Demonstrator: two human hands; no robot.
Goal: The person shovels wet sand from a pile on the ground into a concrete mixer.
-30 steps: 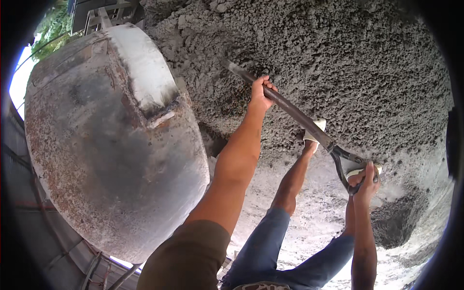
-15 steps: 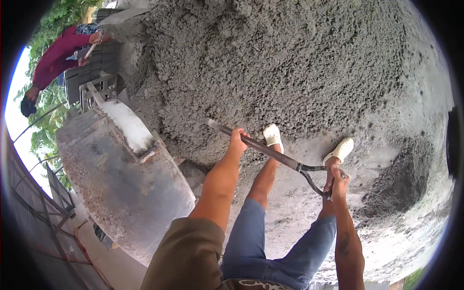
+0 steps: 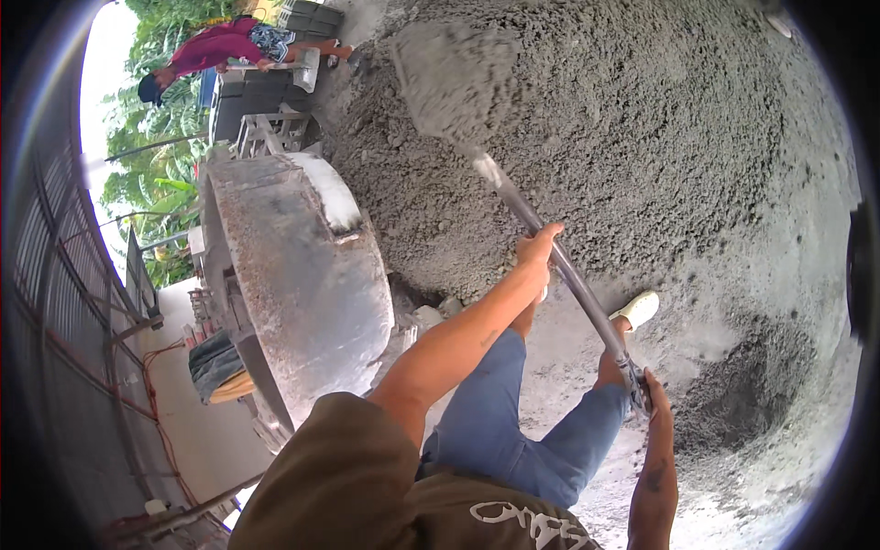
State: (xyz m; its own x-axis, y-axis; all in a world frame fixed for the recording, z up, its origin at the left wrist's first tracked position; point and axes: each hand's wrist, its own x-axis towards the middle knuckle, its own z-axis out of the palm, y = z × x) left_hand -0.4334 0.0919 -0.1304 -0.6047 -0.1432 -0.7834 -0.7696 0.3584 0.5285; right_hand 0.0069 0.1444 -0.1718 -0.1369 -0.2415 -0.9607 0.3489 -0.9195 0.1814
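Note:
A shovel [image 3: 570, 277] slants across the middle, its handle end near my right thigh. My left hand [image 3: 539, 247] is closed around the shaft partway down. At the grip end, my right hand [image 3: 655, 396] is wrapped around the handle. The shovel's blade [image 3: 463, 82] lies up and to the left, covered with grey mix, its edges smeared by motion. Under and around it spreads a large heap of wet grey concrete mix [image 3: 660, 156].
A rusty, cement-stained metal drum [image 3: 302, 266] stands on the left. Beyond it, a person in a maroon top [image 3: 215, 48] holds a shovel [image 3: 306, 70] near stacked grey blocks [image 3: 234, 103]. My pale clog [image 3: 640, 310] is on the floor; a darker patch of mix [image 3: 752, 385] lies right.
The shovel has swung forward and up, its loaded blade now showing over the heap. My left hand moved up and right with the shaft. The other person has straightened somewhat.

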